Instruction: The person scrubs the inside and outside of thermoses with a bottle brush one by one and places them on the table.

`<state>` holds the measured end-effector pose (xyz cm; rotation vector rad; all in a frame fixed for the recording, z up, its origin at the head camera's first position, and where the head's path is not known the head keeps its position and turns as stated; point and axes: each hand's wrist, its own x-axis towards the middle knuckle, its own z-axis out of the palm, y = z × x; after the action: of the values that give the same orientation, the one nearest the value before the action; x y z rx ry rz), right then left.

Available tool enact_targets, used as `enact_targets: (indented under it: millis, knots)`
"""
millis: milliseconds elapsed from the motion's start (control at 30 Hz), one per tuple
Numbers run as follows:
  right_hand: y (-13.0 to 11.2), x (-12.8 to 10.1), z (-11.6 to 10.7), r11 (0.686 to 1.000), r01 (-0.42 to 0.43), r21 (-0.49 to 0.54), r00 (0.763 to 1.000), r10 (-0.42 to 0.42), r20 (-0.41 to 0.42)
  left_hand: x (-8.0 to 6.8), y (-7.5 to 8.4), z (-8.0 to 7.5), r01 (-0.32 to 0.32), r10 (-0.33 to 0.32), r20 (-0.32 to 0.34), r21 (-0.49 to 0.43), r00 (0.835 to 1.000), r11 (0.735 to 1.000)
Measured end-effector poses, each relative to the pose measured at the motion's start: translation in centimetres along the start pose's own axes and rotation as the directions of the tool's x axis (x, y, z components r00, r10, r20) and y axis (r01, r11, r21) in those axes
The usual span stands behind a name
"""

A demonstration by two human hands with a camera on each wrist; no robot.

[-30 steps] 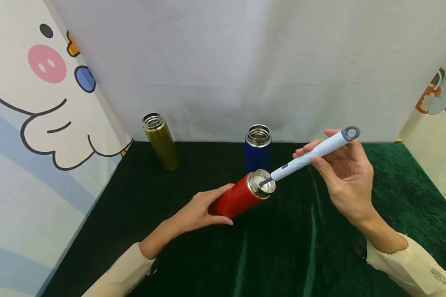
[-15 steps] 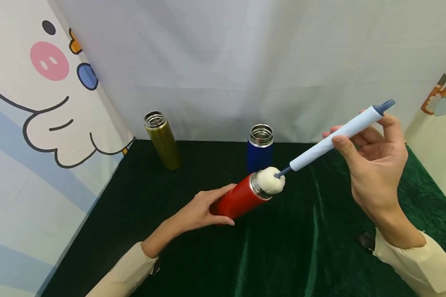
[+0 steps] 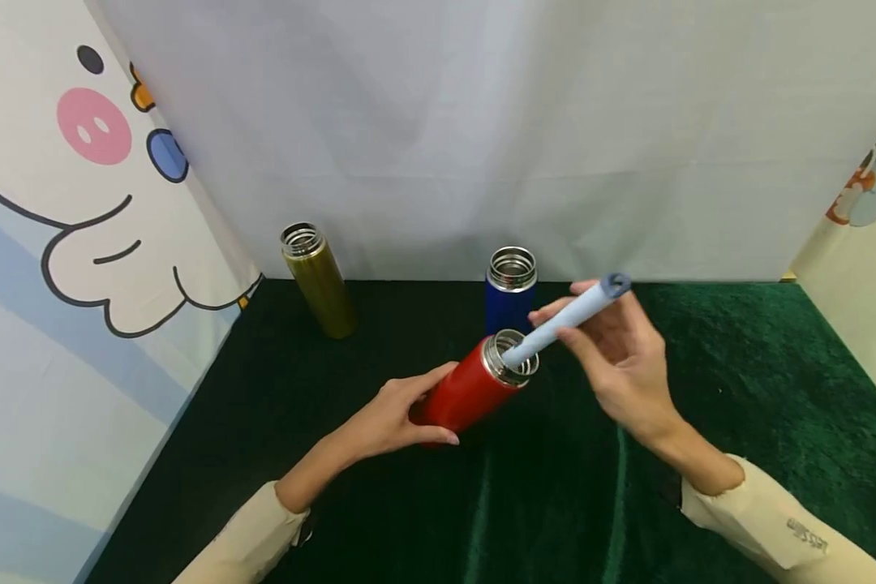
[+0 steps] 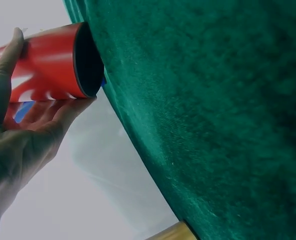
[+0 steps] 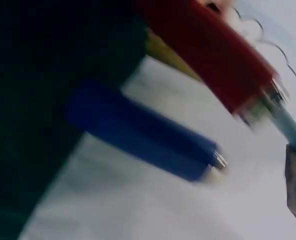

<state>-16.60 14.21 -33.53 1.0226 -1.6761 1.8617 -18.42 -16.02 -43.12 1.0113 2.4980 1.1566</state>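
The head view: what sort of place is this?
Probably a small staged indoor corner, judging by the pale backdrop behind, the cartoon-printed panel at left, and the dark green cloth below.

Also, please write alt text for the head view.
A left hand holds a red flask tilted while a right hand holds a light-blue brush handle partly inside the flask's mouth. Behind, a blue flask and a gold flask stand uncapped on green cloth.

The head camera looks forward and down across the surface [image 3: 781, 389]. The left wrist's, close and tilted, faces the base of the red bottle [image 4: 48, 62]; the right wrist's shares that bottle and the blue bottle [image 5: 143, 132] with the head view.
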Motion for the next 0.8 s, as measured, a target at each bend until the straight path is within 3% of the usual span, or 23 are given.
enact_targets:
  millis: [67,167,367,433,567,700,800]
  knots:
    - [-0.8,1.5,-0.6,0.995,0.069,0.069,0.994,-0.063,-0.089,0.0,-0.1,0.1,0.003,-0.003,-0.009,0.008,1.0,1.0]
    - [-2.2,3.3,-1.5,0.986,0.141,0.093,0.969,-0.118,-0.215,0.2,0.0,0.2,-0.008,0.009,-0.023,0.038,1.0,0.999]
    - [-3.9,4.5,-2.4,0.98,0.147,0.137,0.917,-0.083,-0.39,0.4,0.4,0.3,-0.003,0.003,-0.015,0.062,1.0,0.998]
    - [-3.9,4.2,-2.4,0.983,0.125,0.132,0.922,-0.066,-0.381,0.3,0.5,0.4,0.008,-0.008,-0.009,0.057,1.0,0.998]
    - [-3.4,3.4,-2.2,0.996,0.057,0.07,0.956,-0.034,-0.29,0.3,0.7,0.5,-0.002,0.003,-0.017,0.068,1.0,0.998]
    - [-2.1,2.3,-1.3,0.999,-0.034,0.038,0.984,0.04,-0.171,0.2,0.9,0.3,-0.015,0.018,-0.036,0.092,0.999,0.996]
    - [-0.5,0.7,-0.3,0.992,-0.124,-0.037,0.992,0.123,-0.039,0.1,0.9,0.1,0.003,0.0,-0.035,0.091,0.999,0.996]
